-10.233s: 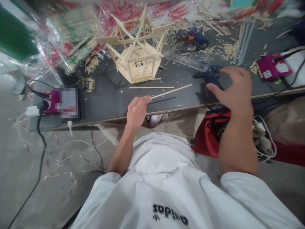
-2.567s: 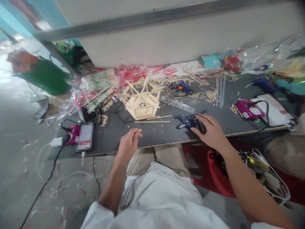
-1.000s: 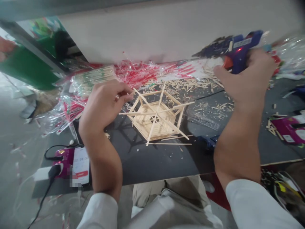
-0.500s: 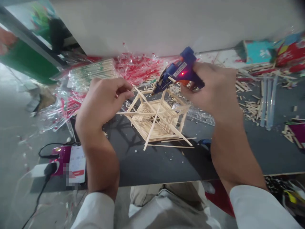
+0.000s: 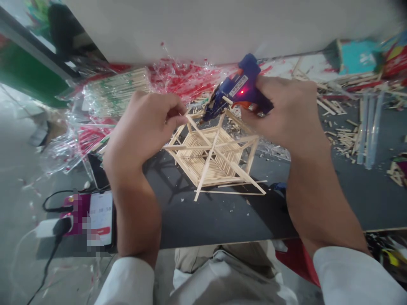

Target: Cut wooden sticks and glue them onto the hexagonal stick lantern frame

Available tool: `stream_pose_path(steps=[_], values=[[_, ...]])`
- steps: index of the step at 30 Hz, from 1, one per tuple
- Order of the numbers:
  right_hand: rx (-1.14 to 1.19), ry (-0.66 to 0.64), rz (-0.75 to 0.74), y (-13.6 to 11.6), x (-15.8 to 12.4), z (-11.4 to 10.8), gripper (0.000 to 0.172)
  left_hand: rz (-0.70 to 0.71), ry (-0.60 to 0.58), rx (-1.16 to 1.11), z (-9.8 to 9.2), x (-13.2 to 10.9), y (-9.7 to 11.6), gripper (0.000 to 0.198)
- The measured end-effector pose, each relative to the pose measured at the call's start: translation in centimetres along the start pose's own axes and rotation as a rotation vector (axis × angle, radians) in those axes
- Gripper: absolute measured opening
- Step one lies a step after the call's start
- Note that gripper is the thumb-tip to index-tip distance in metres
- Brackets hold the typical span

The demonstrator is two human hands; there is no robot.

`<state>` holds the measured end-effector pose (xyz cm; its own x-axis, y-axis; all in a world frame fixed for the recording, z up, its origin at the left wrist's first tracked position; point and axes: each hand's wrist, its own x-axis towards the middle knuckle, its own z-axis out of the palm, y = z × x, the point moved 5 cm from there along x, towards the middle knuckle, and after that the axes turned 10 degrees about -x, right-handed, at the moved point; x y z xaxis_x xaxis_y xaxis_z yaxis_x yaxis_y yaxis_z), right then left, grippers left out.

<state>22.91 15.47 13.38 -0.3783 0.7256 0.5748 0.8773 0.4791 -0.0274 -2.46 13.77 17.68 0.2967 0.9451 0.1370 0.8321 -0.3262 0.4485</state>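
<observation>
A hexagonal frame of thin wooden sticks [image 5: 222, 173], its sides built up in layers, stands on the dark table with long sticks crossing over its top. At its far left corner, my left hand [image 5: 143, 125] pinches the end of one crossing wooden stick [image 5: 199, 133] between thumb and fingertips. My right hand [image 5: 286, 112] is wrapped round the handle of a blue glue gun [image 5: 233, 89] with a glowing red light. The gun's nozzle points down and left, close above the frame's far edge. Whether it touches the wood I cannot tell. A short pale piece shows beside the gun's body.
Bundled sticks in clear plastic [image 5: 111, 91] and red-and-clear wrappers [image 5: 184, 82] lie behind. Clear glue sticks [image 5: 370, 129] and cut wood bits [image 5: 346, 140] are at right. A phone [image 5: 101, 216] and a purple power block with cables [image 5: 79, 212] sit at front left.
My left hand has shifted slightly right and up in view, still at the stick's end. The glue gun's nozzle has come slightly left and up. The whole view has shifted a little.
</observation>
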Motion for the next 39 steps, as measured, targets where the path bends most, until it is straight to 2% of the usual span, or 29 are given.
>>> stream_pose_path(steps=[9,14,20,31,35,39], values=[[0.045,0.031,-0.004,-0.3,0.25,-0.1,0.014,0.007,0.005,-0.038,-0.36,-0.07,0.12,0.014],[0.085,0.039,-0.004,-0.17,0.13,0.26,0.017,-0.008,0.002,-0.067,-0.45,-0.1,-0.02,0.014],[0.004,0.018,-0.008,-0.19,0.17,0.05,0.015,0.033,-0.021,-0.074,-0.46,-0.14,-0.04,0.019],[0.031,0.058,0.002,-0.28,0.04,0.17,0.016,-0.044,-0.014,-0.09,-0.42,0.18,0.28,0.013],[-0.008,-0.016,0.03,-0.07,0.09,0.3,0.012,-0.058,-0.013,-0.051,-0.4,0.23,0.08,0.012],[-0.074,-0.135,0.066,-0.19,0.31,0.09,0.017,-0.022,-0.026,-0.042,-0.35,0.21,-0.08,0.018]])
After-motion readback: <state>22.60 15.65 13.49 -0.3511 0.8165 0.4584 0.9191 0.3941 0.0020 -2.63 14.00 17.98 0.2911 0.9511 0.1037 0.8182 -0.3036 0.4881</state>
